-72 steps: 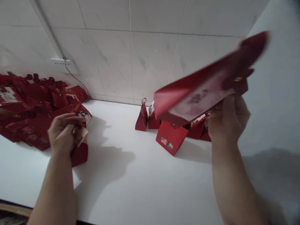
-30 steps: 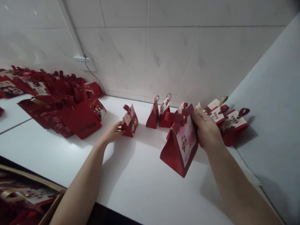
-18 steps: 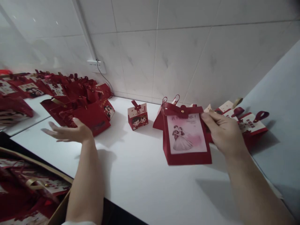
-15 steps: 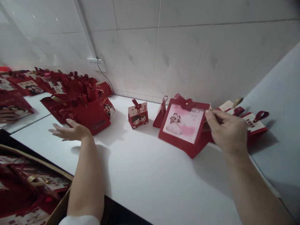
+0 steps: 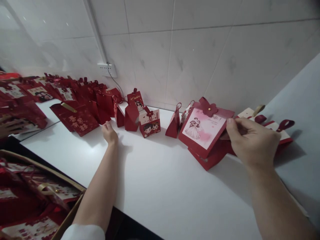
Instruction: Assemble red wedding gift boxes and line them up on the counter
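Note:
My right hand (image 5: 252,140) pinches the right edge of a red gift bag (image 5: 200,128) with a pink couple picture and a flower clasp; it leans over another red box (image 5: 208,160). My left hand (image 5: 110,133) has its fingers drawn together beside the lower corner of a red box (image 5: 101,111); whether they grip anything is hidden. To its left a red bag with gold lettering (image 5: 80,123) tilts on the white table (image 5: 150,176). A small box with two cartoon faces (image 5: 151,127) stands between my hands, a narrow red box (image 5: 173,126) to its right.
Many red gift boxes (image 5: 67,93) crowd the back left. A cardboard carton (image 5: 75,208) of similar boxes sits at the lower left. More boxes (image 5: 277,128) lie behind my right hand. A tiled wall (image 5: 147,63) with a socket (image 5: 107,70) and cable borders the table.
My left hand has moved right and its spread fingers have closed. Boxes at left centre have shifted, and several now stand apart there. The bag in my right hand has moved slightly right.

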A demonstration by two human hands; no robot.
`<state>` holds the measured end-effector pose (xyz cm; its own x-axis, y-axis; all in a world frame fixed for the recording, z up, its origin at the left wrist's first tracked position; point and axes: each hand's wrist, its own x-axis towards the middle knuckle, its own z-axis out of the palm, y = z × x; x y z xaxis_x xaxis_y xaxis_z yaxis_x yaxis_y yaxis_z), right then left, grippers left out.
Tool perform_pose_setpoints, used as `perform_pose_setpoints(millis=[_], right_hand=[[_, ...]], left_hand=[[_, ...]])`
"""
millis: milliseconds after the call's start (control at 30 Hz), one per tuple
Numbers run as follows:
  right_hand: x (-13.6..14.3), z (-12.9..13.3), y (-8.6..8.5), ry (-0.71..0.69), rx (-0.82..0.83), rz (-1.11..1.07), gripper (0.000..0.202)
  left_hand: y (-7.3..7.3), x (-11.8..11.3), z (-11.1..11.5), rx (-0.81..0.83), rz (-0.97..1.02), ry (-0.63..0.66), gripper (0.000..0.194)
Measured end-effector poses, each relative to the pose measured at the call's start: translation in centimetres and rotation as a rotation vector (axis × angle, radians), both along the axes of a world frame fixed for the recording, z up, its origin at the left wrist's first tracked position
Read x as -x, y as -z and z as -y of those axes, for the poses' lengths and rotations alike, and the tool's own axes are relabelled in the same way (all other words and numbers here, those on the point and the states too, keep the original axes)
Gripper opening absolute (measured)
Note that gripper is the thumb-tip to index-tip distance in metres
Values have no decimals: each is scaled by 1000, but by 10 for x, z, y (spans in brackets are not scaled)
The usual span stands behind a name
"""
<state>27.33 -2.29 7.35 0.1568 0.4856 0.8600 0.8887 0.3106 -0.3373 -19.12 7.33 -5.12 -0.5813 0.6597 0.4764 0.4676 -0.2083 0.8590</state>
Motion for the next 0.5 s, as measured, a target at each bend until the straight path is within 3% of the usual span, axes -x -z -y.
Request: perform_pose_setpoints(millis=[67,167,233,367,500], right_hand=[[1,1,0,12,-10,11,27],[4,2,0,-2,-3,4,28],[6,3,0,-22,9,12,28],[7,4,1,-41,16,31,28],[4,4,3,-41,6,-1,26]], left_hand=[[3,-10,1,-34,-49,-61,57],[6,-33,-3,-36,-191,1,74],[9,-47,-12,3,-166,32,78],[15,-50,-32,113,95,47,57],[19,-37,-41,85,191,134,40]])
